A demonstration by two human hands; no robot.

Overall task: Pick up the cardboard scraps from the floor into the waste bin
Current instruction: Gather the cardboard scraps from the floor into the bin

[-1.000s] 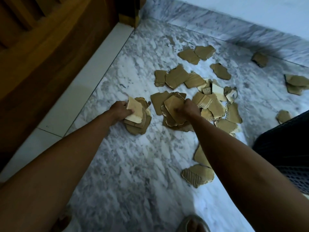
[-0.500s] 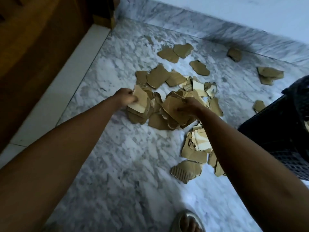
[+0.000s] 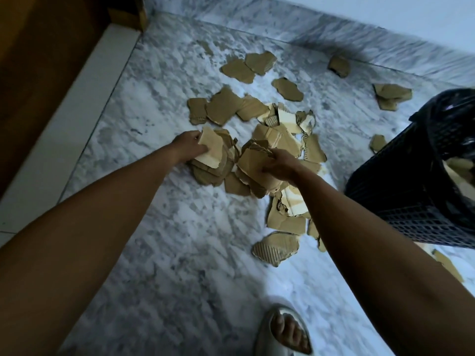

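Scraps (image 3: 460, 167) lie inside black mesh waste bin (image 3: 401, 201).

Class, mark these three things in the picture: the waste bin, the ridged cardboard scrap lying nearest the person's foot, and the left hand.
waste bin (image 3: 411, 201): head view, on its dark mesh wall.
ridged cardboard scrap (image 3: 275, 249): head view, on its corrugated face.
left hand (image 3: 189, 146): head view, on the back of the hand.

Grey-white veined marble floor (image 3: 180, 253), dim bluish light. Marble skirting (image 3: 295, 27) along far wall, pale plain wall (image 3: 411, 11) above. Left: white threshold strip (image 3: 77, 119), brown wooden door (image 3: 38, 60) beyond it.
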